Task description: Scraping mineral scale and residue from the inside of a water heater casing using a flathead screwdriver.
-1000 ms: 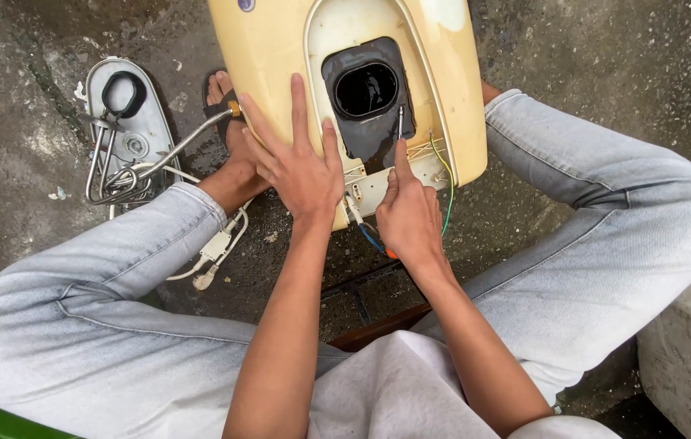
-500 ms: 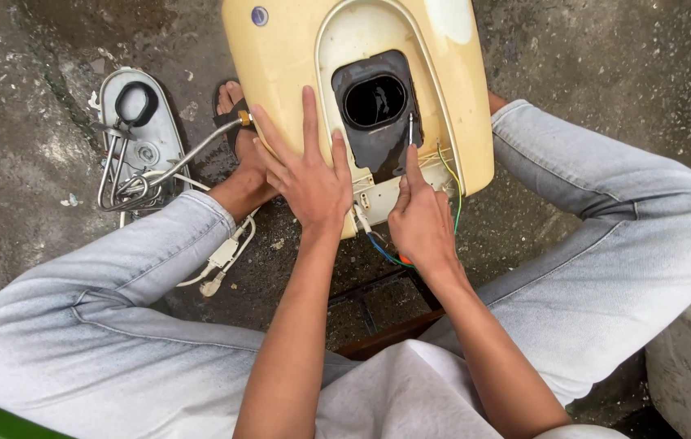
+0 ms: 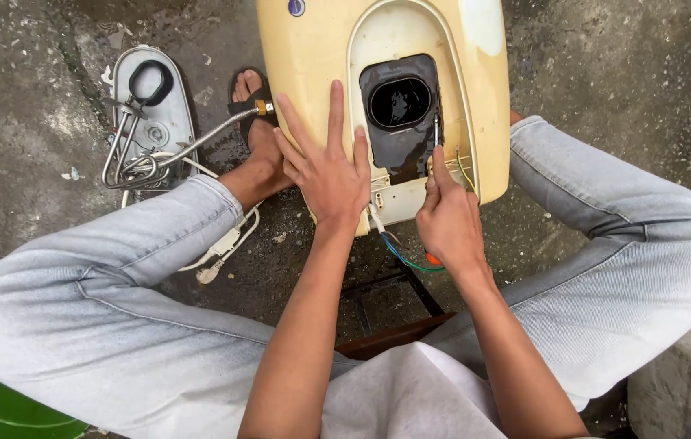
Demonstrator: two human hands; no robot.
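A cream-yellow appliance housing (image 3: pixel 321 49) lies between my knees, with a black oval opening (image 3: pixel 399 101) in its pale inner panel. My left hand (image 3: pixel 325 167) rests flat on the housing, fingers spread, just left of the opening. My right hand (image 3: pixel 447 215) grips a thin screwdriver (image 3: pixel 436 134). Its metal shaft points up at the panel's right edge and an orange bit of handle shows below the hand. Blue, green and white wires (image 3: pixel 401 254) hang from the housing's lower edge between my hands.
A grey cover plate (image 3: pixel 152 122) with a black ring, a metal coil (image 3: pixel 130 167) and a pipe lies on the wet concrete at left. White cable (image 3: pixel 223 248) trails by my sandalled foot (image 3: pixel 252 122). A concrete block (image 3: pixel 683 390) stands at lower right, something green (image 3: pixel 4 410) at lower left.
The view has shifted slightly, so the housing sits lower in frame. My right hand's screwdriver tip has moved up along the panel's right edge. My left hand stays flat on the housing.
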